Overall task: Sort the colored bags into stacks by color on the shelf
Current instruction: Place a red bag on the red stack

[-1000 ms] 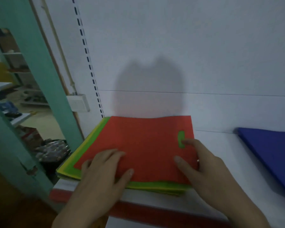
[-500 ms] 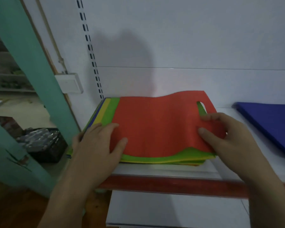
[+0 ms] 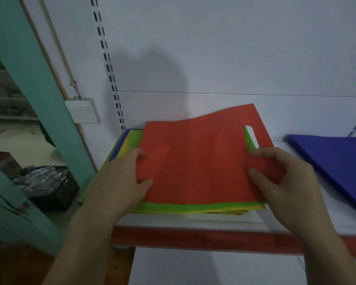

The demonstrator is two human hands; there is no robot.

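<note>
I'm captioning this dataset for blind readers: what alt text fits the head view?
A person holds a red bag atop a mixed-colour stack on a white shelf: the left hand grips its left edge, the right hand pinches it beside the handle cutout, its right side raised. A blue stack lies to the right.

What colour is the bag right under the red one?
Green. The green bag peeks out under the red bag, best seen in the head view.
</note>
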